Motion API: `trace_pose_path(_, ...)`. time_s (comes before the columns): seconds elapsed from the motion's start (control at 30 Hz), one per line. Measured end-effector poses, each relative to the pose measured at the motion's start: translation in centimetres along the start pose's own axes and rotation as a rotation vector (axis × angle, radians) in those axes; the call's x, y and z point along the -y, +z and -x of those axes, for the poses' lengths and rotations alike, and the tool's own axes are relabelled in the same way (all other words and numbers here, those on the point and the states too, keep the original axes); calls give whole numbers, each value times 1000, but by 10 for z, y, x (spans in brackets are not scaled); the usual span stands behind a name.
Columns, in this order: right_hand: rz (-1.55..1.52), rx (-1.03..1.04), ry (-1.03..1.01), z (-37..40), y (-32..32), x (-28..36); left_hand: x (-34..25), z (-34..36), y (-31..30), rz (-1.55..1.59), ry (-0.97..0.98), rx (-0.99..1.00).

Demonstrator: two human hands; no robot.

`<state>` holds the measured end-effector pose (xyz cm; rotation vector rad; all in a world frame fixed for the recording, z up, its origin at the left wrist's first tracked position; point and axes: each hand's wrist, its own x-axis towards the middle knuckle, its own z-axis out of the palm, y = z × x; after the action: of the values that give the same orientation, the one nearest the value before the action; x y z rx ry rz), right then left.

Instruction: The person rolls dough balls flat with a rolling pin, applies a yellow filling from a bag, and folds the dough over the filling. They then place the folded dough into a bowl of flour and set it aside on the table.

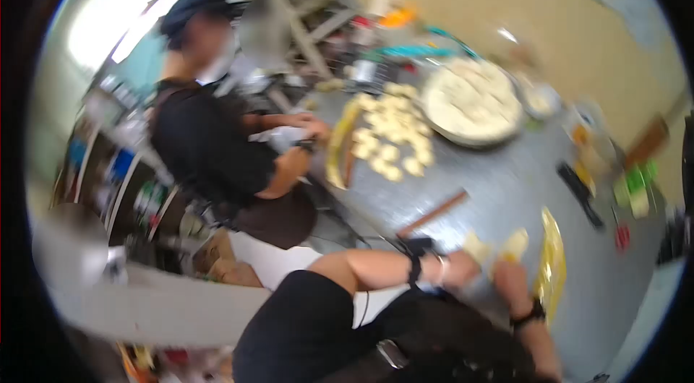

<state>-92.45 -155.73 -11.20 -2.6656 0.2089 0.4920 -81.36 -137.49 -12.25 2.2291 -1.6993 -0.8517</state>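
Observation:
My left hand (pixel 461 271) is low over the metal table, its fingers curled and blurred by motion. A pale piece of dough (pixel 476 246) shows at its fingertips. Close beside it, my right hand (pixel 511 284) is closed around another pale yellow piece of dough (pixel 515 243). Just right of that hand lies a long yellow roll in shiny plastic (pixel 551 256). A wooden rolling pin (pixel 434 214) rests on the table to the left of my hands. Finer detail at the fingers is smeared.
Many small dough pieces (pixel 390 137) lie farther back beside a large round pan (pixel 473 143) of white, floury contents. A black-handled knife (pixel 580 195) and a green packet (pixel 636 186) are at right. A co-worker (pixel 220 137) in dark clothes stands at left, hands over the table.

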Motion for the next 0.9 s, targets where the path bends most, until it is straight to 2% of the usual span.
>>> trace_pose_path(0.03, -293, -293, 5, 0, 9, -33, 14, -17, 12, 62, 56, -122)
trace_pose_path(0.07, -451, -431, 90, -6, 7, -58, 20, -30, 8, 234, 49, -269)
trace_pose_path(0.1, -598, -533, 151, -4, -22, -58, 10, -43, -23, 289, -20, -203)
trace_pose_path(0.13, -475, -540, 244, -9, -32, -71, 19, -57, -26, 112, 203, -391)
trace_pose_path(0.17, -461, -627, 267, -18, -26, -83, 10, -75, -33, 390, -105, -436)
trace_pose_path(0.2, -422, -758, 159, -30, -19, -90, 14, -97, -32, 393, -150, -493)
trace_pose_path(0.23, -382, -458, 239, -45, -22, -100, 14, -117, -33, 329, -148, -497)
trace_pose_path(0.27, -373, -565, 229, -54, -7, -100, 15, -133, -33, 259, -160, -504)
trace_pose_path(0.3, -311, -602, 152, -60, 2, -100, 21, -152, -23, 196, -93, -509)
trace_pose_path(0.37, -339, -529, 211, -67, -8, -91, 42, -178, 6, 65, 12, -524)
trace_pose_path(0.4, -356, -485, 233, -65, -14, -84, 36, -173, -4, 188, 3, -518)
trace_pose_path(0.47, -598, -591, 161, -44, -27, -69, 18, -152, -30, 435, -32, -498)
trace_pose_path(0.5, -722, -642, 130, -33, -31, -62, 6, -130, -49, 494, -28, -417)
trace_pose_path(0.6, 25, -233, -74, 21, -8, -48, 6, -65, -14, 249, 214, -287)
trace_pose_path(0.67, 186, -487, -248, 53, 34, -41, 12, -38, 27, -14, 404, -117)
trace_pose_path(0.7, 262, -616, -333, 63, 48, -36, 9, -25, 35, -83, 416, -190)
trace_pose_path(0.77, 257, -485, -251, 71, 60, -39, 7, -9, 41, -233, 450, -334)
trace_pose_path(0.83, 199, -284, -142, 79, 38, -25, -11, 0, 5, -213, 351, -235)
trace_pose_path(0.9, 180, -347, -31, 72, 19, -15, -36, -5, -28, -292, 238, -227)
